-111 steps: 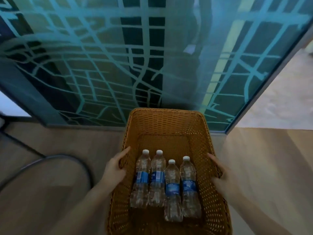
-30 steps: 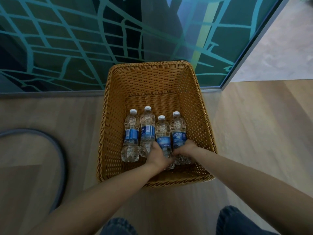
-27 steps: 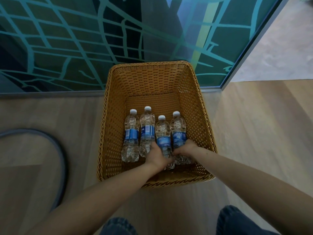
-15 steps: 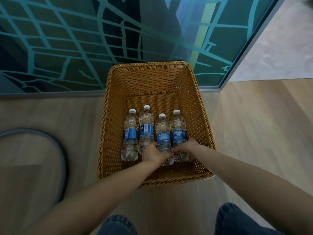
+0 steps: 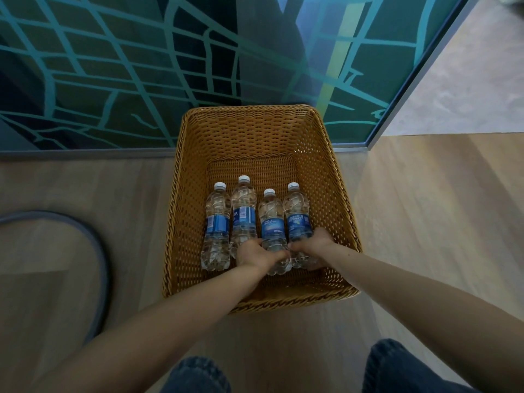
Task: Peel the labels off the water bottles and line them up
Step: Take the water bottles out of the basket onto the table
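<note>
Lower middle of the frame: tan woven wicker basket on the pale wooden floor, four bottles lying side by side inside, caps pointing to the top of the frame, blue labels all on.

Starting at the left: leftmost clear plastic water bottle with blue label, untouched, pressed against its neighbour. Next, second clear plastic bottle, base tucked under the left hand. Left hand curled, fingers wrapped over the base of the third clear plastic bottle. Just right of it, right hand clamped round the lower end of the rightmost clear plastic bottle, close to the basket's right wall.

Looks like a double lift-out, ahead of any peeling. Dangers from here:
- Smooth plastic gripped low down with the long neck end swinging, so a slip out of the fingers.
- Knuckles or caps snagging the weave.
- Loose neighbours rolling into the gap.
- Thin walls crumpling under a hard squeeze.
</note>
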### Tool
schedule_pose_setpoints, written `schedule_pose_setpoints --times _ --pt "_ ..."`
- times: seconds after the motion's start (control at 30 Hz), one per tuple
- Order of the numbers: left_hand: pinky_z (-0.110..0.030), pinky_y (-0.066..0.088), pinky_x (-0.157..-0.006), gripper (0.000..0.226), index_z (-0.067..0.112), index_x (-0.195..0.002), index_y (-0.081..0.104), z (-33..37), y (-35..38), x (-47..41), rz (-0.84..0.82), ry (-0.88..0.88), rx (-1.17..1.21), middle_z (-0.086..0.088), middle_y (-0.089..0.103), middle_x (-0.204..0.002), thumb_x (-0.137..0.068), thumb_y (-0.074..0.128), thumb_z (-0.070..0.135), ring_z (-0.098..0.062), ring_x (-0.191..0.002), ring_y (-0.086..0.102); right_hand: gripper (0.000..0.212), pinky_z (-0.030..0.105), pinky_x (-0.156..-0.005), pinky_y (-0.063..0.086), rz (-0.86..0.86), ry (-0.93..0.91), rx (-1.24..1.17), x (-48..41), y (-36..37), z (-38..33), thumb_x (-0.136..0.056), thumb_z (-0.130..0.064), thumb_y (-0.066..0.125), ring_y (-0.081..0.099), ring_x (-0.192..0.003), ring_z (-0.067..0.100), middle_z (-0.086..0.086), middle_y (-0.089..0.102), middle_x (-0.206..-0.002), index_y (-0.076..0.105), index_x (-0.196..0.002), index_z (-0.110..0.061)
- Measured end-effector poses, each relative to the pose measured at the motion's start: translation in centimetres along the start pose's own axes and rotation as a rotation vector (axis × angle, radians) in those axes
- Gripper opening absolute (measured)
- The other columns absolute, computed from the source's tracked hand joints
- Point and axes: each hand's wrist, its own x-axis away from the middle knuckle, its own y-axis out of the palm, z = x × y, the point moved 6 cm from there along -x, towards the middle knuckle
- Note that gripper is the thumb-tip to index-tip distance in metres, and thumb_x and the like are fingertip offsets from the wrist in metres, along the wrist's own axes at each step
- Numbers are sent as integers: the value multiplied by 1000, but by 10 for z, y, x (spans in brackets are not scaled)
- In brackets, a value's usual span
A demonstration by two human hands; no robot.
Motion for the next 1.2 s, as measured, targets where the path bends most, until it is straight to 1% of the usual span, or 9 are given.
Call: schedule_pose_setpoints --times 0.1,0.2,0.27,0.33,0.47,0.67,0.87,1.07,1.2 --pt "-26 51 -71 59 11 -113 75 0 -1 -1 -7 -46 22 -4 77 -106 -69 88 48 -17 -94 71 50 33 -89 48 43 -149 164 3 5 -4 -88 -22 77 61 -121 32 16 65 -128 58 -130 -4" --pt "-28 55 -75 57 9 -109 74 -2 -1 -1 -23 -104 63 -5 77 -107 -68 89 45 -19 -93 72 42 38 -87 54 29 -191 198 3 9 -4 -92 -24 72 64 -115 34 16 67 -122 60 -127 -5" --pt "-25 50 -69 57 8 -108 73 -5 0 -2 -24 -144 133 -3 76 -105 -66 91 43 -16 -85 68 42 38 -85 54 18 -193 190 1 9 -4 -93 -26 71 64 -114 34 16 68 -122 60 -127 -5" --pt "-23 45 -67 59 7 -109 72 -8 -2 -2 -12 -158 170 -1 71 -101 -67 90 45 -15 -81 60 44 38 -94 51 21 -202 172 -1 9 -5 -94 -26 70 62 -119 33 16 67 -127 59 -131 -4" --pt "-19 43 -56 54 10 -108 73 -9 -1 -2 -33 -79 176 -3 76 -104 -70 88 45 -12 -78 62 48 44 -100 52 36 -168 121 -2 10 -2 -92 -24 73 61 -121 33 16 65 -129 57 -132 -4" --pt "-22 45 -58 54 11 -106 75 -7 -1 -1 -54 -57 158 -3 76 -102 -69 87 49 -15 -82 66 52 49 -98 54 78 -136 80 -5 5 -1 -85 -21 80 62 -119 36 17 65 -127 57 -129 -3" --pt "-25 46 -76 69 10 -125 62 -9 8 3 -128 -116 275 0 66 -107 -71 86 45 -17 -93 61 31 33 -87 51 83 -270 283 0 6 -5 -96 -24 67 67 -110 29 15 71 -117 66 -119 -4" --pt "-27 48 -76 74 13 -129 58 -17 4 6 -153 -155 301 1 60 -102 -69 89 43 -15 -87 58 36 33 -86 52 55 -252 349 0 13 -3 -97 -29 66 66 -110 28 13 69 -119 63 -124 -6" --pt "-40 60 -91 78 11 -125 59 -16 2 6 -177 -160 341 -6 69 -112 -63 93 43 -23 -101 69 32 36 -84 58 61 -266 367 1 12 -4 -97 -33 65 70 -98 29 12 70 -108 65 -116 -7"
